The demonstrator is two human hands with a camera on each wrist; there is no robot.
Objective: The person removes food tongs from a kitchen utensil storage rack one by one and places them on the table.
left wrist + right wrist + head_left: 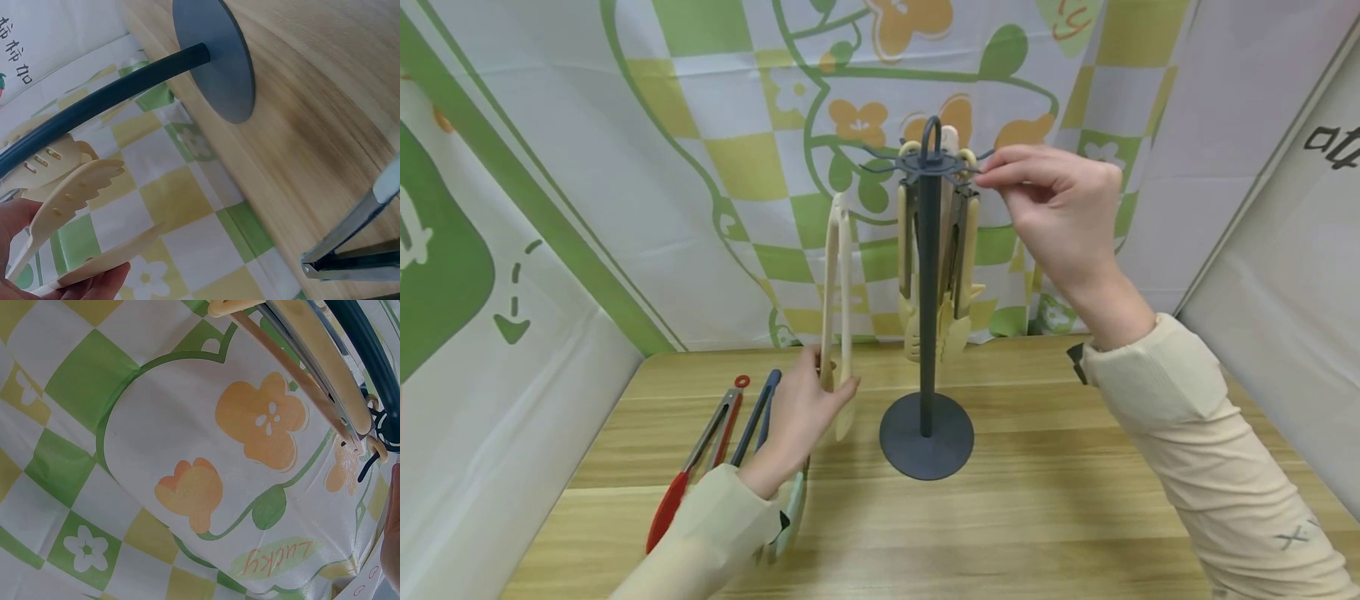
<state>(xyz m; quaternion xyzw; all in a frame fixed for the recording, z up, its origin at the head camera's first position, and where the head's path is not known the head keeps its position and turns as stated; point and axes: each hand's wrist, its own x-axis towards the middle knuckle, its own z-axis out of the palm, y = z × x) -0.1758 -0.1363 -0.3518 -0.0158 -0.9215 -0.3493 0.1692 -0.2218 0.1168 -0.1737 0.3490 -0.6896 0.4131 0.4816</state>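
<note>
Left hand: grips the cream tongs [846,275] low on their arms; from where I stand, the left hand [801,408] has its thumb on one side and its fingers curled round the other.
Cream tongs: upright in the air over the table's far part, just left of the stand; hinge end up, heads down, the two arms slightly apart. In the left wrist view the heads are apart, one toothed and slotted.
Right hand: raised to the top of the stand [928,317]; the right hand [1060,196] pinches the outer end of one hook between thumb and fingertips.
Stand: dark grey, upright on a round base [927,454], well in from the table's left edge; looped top, thin hooks spreading outward below the loop.
Hanging on it: yellow-and-metal tongs [972,237], one pair either side of the post, heads downward; a beige utensil [951,137] behind, its lower part partly hidden.
Table, left edge: red-headed tongs [670,504] lie nearest that edge; blue tongs [754,422] beside them; pale green tongs [793,508] further in, partly covered by the left wrist.
Table: pale wood grain, its bare wood [1045,500] showing right of the base.
Beyond the far edge: hanging cloth [741,162], green and yellow checks, orange flowers.
Sleeves: cream on both arms.
</note>
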